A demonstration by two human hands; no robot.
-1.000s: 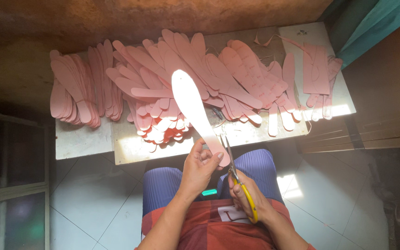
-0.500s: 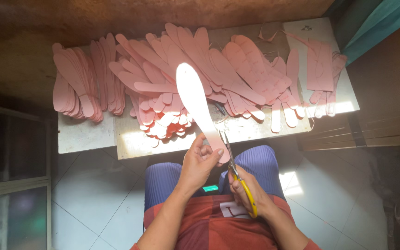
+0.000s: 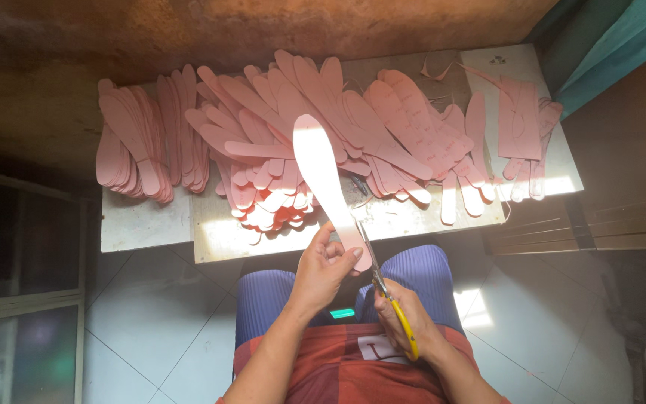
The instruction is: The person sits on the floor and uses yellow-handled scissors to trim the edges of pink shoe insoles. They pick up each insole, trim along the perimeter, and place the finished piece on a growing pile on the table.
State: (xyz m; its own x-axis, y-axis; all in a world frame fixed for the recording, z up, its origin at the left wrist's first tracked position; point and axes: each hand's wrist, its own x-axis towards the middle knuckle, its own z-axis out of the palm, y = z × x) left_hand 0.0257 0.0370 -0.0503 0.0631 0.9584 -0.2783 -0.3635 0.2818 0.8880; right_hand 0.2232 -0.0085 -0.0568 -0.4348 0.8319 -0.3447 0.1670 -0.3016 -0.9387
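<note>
Two hands work over the lap: the left hand point(image 3: 324, 271) has its grip pinched on the heel end of a pink insole point(image 3: 324, 179) held upright, while the right hand point(image 3: 401, 318) is clenched around yellow-handled scissors point(image 3: 384, 290), blades at the insole's edge. Beyond, heaps of pink insoles point(image 3: 278, 142) cover the tabletop point(image 3: 147, 224).

Lower end of pink insole point(image 3: 321, 176) hidden inside left hand point(image 3: 323, 271). Scissors point(image 3: 386, 295): handles mostly buried in right hand point(image 3: 405, 318), blade tips lost behind insole edge. Both forearms cut off by bottom edge. Heaped insoles point(image 3: 278, 142) overlap, lower ones hidden. Sunlit strip of table point(image 3: 218, 236) washed out. Small green object point(image 3: 343, 313) between knees too small to tell.
</note>
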